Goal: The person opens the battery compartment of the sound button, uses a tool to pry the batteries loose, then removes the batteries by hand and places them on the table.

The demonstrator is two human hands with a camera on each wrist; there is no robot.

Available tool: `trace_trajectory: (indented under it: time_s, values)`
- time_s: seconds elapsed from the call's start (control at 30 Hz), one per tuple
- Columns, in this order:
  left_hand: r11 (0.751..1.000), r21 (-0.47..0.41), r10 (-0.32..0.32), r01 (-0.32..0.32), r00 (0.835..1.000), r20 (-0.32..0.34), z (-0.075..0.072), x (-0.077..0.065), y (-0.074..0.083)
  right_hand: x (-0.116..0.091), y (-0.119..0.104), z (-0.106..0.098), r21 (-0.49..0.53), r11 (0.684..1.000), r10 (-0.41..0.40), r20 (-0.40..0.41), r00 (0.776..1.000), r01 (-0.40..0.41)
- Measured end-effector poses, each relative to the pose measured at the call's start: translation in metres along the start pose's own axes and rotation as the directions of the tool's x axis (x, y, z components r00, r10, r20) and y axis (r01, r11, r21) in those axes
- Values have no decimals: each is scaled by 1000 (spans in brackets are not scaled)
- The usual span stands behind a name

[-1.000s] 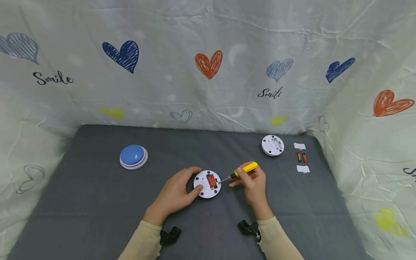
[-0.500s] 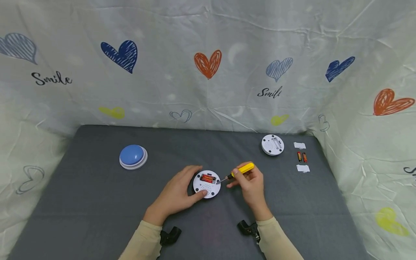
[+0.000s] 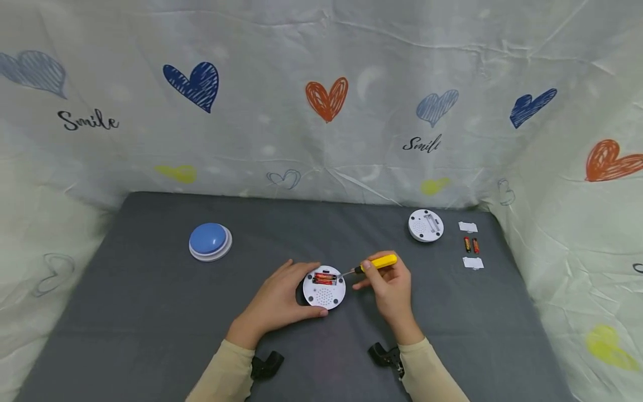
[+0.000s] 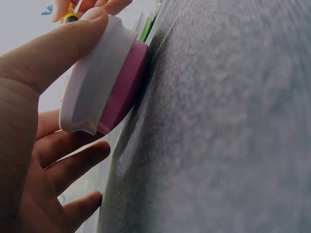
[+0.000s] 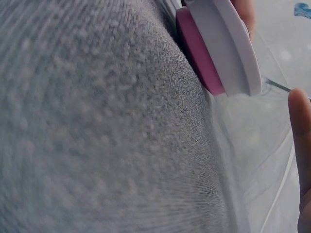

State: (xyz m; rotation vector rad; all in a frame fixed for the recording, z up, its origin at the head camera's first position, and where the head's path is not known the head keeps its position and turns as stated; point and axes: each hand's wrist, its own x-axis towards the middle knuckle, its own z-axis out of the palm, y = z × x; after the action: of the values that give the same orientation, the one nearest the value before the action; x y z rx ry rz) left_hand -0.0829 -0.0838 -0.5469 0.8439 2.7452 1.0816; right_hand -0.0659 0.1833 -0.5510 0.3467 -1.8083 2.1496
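A round white push-button unit point(image 3: 324, 299) lies upside down, its pink dome point(image 4: 124, 87) beneath on the cloth. Two red-and-black batteries point(image 3: 325, 278) sit side by side in its uncovered compartment. My left hand point(image 3: 277, 298) grips the unit at the rim, the thumb at the near edge and the fingers round the far left side. In my right hand point(image 3: 393, 290) is a screwdriver point(image 3: 380, 263) with a yellow handle, pinched and slanting down to the left. Its thin tip is right at the unit's right edge, beside the battery ends.
A blue-domed button point(image 3: 210, 241) stands at the left. Toward the back right lies another upturned white unit point(image 3: 426, 226) with a bare battery compartment. Beside it are two loose batteries point(image 3: 471, 245) between a far white cover point(image 3: 468, 227) and a near white cover point(image 3: 473, 263).
The unit has turned anticlockwise in my left hand, so its batteries now run nearly left to right. My left thumb has shifted to the near rim. The screwdriver tip stays beside the battery ends.
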Motion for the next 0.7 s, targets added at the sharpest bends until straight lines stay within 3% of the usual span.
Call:
trace_trajectory:
  time_s: [0.27, 0.43, 0.53, 0.7]
  values:
    - [1000, -2, -23, 23, 1000, -21, 2, 1, 6, 0, -8, 6, -190, 974, -96, 128, 987, 120]
    - [1000, 1, -11, 11, 999, -34, 5, 0, 6, -1, -14, 10, -322, 917, -176, 206, 963, 236]
    - [1000, 1, -10, 10, 999, -47, 6, 0, 7, -2, -16, 11, -377, 887, -189, 230, 955, 266]
    - [1000, -2, -19, 18, 998, -53, 6, 0, 8, -3, -16, 11, -361, 899, -173, 224, 959, 247]
